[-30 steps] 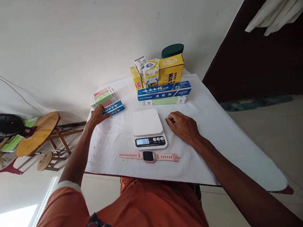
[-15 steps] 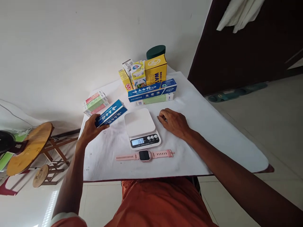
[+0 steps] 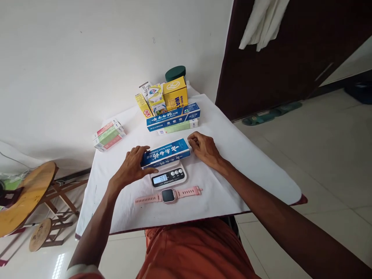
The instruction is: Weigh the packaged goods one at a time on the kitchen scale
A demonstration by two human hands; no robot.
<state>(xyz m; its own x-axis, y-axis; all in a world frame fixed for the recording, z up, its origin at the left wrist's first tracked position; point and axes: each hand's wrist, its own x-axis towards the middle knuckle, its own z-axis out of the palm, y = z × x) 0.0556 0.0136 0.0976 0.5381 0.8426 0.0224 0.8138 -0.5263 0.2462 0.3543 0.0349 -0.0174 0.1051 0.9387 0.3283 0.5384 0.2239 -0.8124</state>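
Note:
My left hand [image 3: 132, 164] grips the left end of a blue toothpaste box [image 3: 165, 152], thumb in front and fingers behind. The box is held level over the white kitchen scale [image 3: 167, 179] and hides most of its platform; whether it touches the platform I cannot tell. The lit display [image 3: 159, 179] appears to read 363. My right hand [image 3: 205, 149] is loosely curled beside the box's right end, with nothing visible in its fingers. In front of the scale lies a pink smartwatch [image 3: 168, 195], its strap spread out flat.
Behind the scale, a second blue toothpaste box [image 3: 173, 117] lies on a light green box [image 3: 180, 126]. Yellow boxes [image 3: 176, 93] and a green-lidded container [image 3: 175, 72] stand further back. Pink and green boxes [image 3: 109, 135] sit at the table's left. Wooden stools [image 3: 40, 234] are beyond it.
My left hand has carried the toothpaste box rightward from beside the pink and green boxes to over the scale. My right hand stays curled, now close to the box's end. The view has shifted.

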